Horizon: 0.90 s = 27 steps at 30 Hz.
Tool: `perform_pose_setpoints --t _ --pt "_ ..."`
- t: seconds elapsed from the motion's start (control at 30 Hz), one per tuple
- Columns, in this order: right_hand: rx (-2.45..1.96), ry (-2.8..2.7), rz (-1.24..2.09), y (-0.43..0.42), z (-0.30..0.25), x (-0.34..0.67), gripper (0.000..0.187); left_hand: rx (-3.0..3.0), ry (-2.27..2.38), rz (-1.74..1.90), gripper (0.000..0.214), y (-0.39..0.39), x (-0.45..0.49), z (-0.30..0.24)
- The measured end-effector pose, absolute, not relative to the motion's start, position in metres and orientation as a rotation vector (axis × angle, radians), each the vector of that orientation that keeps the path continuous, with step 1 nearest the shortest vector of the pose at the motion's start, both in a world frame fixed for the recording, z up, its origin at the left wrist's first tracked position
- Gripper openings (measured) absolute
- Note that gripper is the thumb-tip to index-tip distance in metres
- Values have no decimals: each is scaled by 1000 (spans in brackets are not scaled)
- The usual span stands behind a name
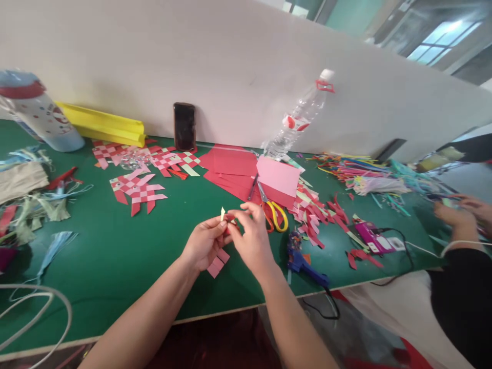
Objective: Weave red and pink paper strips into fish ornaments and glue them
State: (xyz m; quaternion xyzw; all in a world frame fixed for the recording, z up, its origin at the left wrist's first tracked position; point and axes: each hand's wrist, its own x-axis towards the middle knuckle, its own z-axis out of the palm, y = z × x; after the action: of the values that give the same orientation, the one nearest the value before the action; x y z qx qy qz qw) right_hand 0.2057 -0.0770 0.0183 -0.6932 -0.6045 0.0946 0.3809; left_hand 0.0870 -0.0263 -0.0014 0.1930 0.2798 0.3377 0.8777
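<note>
"Paper is being handled, but where, relative to the metal scissors with yellow and orange handles (272, 206)?"

"To their left and nearer the table edge. A small piece of pink and red paper strips (218, 264) is pinched in the left hand (205, 241), mostly hidden by the fingers; above it, a pointed pale-yellow paper strip (223, 213) is seen upright at the fingertips."

"And the right hand (249, 241)?"

"It is held close against the same work, fingers curled; whether anything is gripped by it cannot be told."

"What else is set around the scissors?"

"Beyond and to their left, red paper sheets (234, 163) are spread; just behind them, a pink paper sheet (279, 174) is laid. To their right and nearer, a blue glue gun (307, 267) is rested on the green tabletop (134, 256). Well to their left, a checkered shape woven from red and pink paper (139, 192) is laid flat. Beyond them, a clear plastic bottle with a white cap (295, 123) is stood."
</note>
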Motion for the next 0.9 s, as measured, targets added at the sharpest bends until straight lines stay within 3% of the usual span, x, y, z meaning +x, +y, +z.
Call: perform_pose_setpoints --t 0.13,0.3,0.37,0.47,0.77,0.9 --pt "-1702 -1560 525 -75 24 218 45 399 589 708 13 -26 88 -1" --pt "-1598 -1626 797 -71 37 221 52 420 594 720 16 -26 88 0" --pt "-1612 -1662 678 -68 38 216 46 439 592 720 14 -26 88 0" --pt "-1656 -1657 370 -64 32 210 16 434 610 748 12 -23 87 -1" --pt "-1588 -1701 89 -72 19 208 38 402 625 766 15 -21 87 1" --pt "-1572 -1796 -70 -68 15 206 22 406 606 752 16 -25 89 5"
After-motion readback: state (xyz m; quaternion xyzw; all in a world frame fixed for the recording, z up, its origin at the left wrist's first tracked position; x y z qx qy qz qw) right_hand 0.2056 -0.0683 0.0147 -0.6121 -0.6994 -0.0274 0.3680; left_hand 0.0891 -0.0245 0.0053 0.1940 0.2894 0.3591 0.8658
